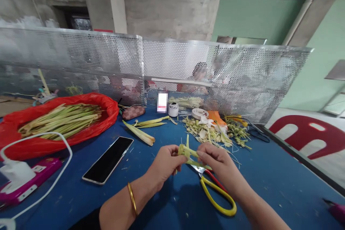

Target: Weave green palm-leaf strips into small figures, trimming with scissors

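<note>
Both hands meet over the blue table (269, 179), pinching a small folded piece of green leaf strip (185, 150). My left hand (164, 163), with a gold bangle on its wrist, grips the folded knot end. My right hand (218, 161) holds the strip's loose tail, fingers closed. Directly under the right hand lie scissors with yellow and red handles (215, 194), flat on the table.
A red plastic bag (54, 136) full of long green leaves lies at the left. A black phone (107, 160), a pink device with a white charger (24, 179), loose leaf stalks (140, 133), a pile of trimmings (212, 131) and tape rolls sit before a perforated metal screen (172, 68). A person sits behind it.
</note>
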A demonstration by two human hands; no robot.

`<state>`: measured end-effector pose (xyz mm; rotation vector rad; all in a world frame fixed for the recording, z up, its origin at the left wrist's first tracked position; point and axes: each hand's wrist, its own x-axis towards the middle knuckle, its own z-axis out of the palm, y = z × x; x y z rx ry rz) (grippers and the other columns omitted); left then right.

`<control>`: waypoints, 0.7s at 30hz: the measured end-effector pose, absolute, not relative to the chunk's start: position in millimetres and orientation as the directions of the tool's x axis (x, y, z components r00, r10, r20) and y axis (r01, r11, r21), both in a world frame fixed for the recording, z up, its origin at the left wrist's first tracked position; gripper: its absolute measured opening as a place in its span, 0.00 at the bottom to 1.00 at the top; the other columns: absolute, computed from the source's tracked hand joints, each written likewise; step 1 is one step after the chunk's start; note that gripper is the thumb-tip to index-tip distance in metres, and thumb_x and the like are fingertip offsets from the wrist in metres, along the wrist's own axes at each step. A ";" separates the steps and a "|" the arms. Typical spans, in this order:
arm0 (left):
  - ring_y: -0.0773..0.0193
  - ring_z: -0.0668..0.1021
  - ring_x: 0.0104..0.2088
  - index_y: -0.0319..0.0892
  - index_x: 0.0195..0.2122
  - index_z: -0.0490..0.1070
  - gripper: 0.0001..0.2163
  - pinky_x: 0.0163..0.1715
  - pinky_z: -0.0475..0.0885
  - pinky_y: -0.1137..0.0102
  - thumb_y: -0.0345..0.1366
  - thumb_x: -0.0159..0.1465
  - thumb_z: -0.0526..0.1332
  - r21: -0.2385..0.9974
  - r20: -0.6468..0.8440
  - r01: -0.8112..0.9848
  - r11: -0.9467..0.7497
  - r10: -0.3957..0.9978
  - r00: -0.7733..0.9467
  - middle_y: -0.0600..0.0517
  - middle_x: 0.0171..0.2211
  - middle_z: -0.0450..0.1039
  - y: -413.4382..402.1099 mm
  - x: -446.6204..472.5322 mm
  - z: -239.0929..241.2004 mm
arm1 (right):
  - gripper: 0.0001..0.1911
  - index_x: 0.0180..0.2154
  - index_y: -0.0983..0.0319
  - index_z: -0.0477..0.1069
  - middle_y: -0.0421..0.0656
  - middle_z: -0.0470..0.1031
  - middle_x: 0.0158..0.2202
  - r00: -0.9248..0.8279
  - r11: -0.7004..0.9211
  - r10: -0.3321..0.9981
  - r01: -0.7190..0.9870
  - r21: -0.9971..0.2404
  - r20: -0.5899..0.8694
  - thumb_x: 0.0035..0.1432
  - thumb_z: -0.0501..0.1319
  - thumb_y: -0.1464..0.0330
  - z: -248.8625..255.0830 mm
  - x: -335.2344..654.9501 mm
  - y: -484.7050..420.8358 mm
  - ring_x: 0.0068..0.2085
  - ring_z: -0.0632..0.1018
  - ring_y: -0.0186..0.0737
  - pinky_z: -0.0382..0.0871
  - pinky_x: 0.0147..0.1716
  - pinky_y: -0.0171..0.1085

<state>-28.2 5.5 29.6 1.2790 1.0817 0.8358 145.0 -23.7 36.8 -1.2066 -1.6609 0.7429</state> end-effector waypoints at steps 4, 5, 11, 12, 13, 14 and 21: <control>0.73 0.63 0.15 0.39 0.26 0.69 0.06 0.15 0.56 0.77 0.35 0.50 0.64 0.988 -0.155 0.058 0.144 0.943 0.295 0.60 0.13 0.62 6.1 -27.2 27.5 | 0.18 0.18 0.61 0.63 0.40 0.67 0.25 -0.130 0.364 0.931 0.420 -0.831 0.342 0.58 0.57 0.62 37.1 150.0 -21.1 0.29 0.69 0.36 0.63 0.29 0.35; 0.73 0.63 0.14 0.39 0.27 0.70 0.06 0.15 0.56 0.77 0.35 0.50 0.64 0.989 -0.150 0.057 0.139 0.943 0.298 0.59 0.13 0.62 6.3 -26.7 26.4 | 0.18 0.18 0.61 0.64 0.40 0.67 0.25 -0.140 0.371 0.928 0.425 -0.826 0.345 0.58 0.57 0.63 35.9 150.4 -20.3 0.29 0.69 0.37 0.63 0.29 0.35; 0.73 0.62 0.15 0.38 0.28 0.71 0.07 0.14 0.56 0.77 0.36 0.52 0.62 0.991 -0.121 0.099 0.094 0.939 0.321 0.59 0.14 0.61 4.3 -24.8 25.3 | 0.15 0.21 0.61 0.67 0.40 0.66 0.26 -0.118 0.380 0.920 0.502 -0.777 0.374 0.58 0.58 0.64 28.1 142.4 -20.3 0.30 0.69 0.36 0.63 0.30 0.34; 0.73 0.61 0.15 0.38 0.27 0.71 0.07 0.14 0.56 0.77 0.37 0.52 0.62 0.991 -0.119 0.103 0.091 0.942 0.313 0.59 0.14 0.61 4.1 -25.0 26.1 | 0.15 0.21 0.62 0.67 0.39 0.65 0.26 -0.122 0.387 0.917 0.508 -0.770 0.380 0.58 0.58 0.65 27.7 140.9 -20.9 0.30 0.69 0.35 0.63 0.30 0.34; 0.73 0.61 0.15 0.38 0.26 0.71 0.07 0.14 0.56 0.77 0.37 0.51 0.62 0.990 -0.115 0.108 0.086 0.946 0.304 0.59 0.13 0.60 4.1 -25.4 26.9 | 0.15 0.21 0.62 0.68 0.40 0.65 0.27 -0.135 0.396 0.914 0.504 -0.768 0.383 0.58 0.58 0.65 27.8 139.9 -21.5 0.30 0.69 0.35 0.63 0.30 0.34; 0.73 0.61 0.15 0.38 0.26 0.71 0.08 0.15 0.56 0.77 0.38 0.51 0.63 0.991 -0.112 0.108 0.083 0.947 0.300 0.59 0.13 0.60 4.1 -25.7 27.8 | 0.15 0.21 0.62 0.68 0.40 0.65 0.27 -0.148 0.408 0.910 0.495 -0.767 0.388 0.59 0.58 0.65 28.0 139.3 -22.1 0.30 0.69 0.35 0.63 0.30 0.33; 0.72 0.61 0.15 0.40 0.23 0.69 0.09 0.15 0.56 0.76 0.40 0.51 0.62 0.986 -0.132 0.143 0.089 0.935 0.328 0.59 0.14 0.60 -1.0 -21.3 22.7 | 0.16 0.21 0.61 0.66 0.40 0.66 0.26 -0.144 0.461 0.871 0.569 -0.681 0.469 0.61 0.56 0.66 22.3 138.3 -22.5 0.29 0.70 0.35 0.64 0.28 0.33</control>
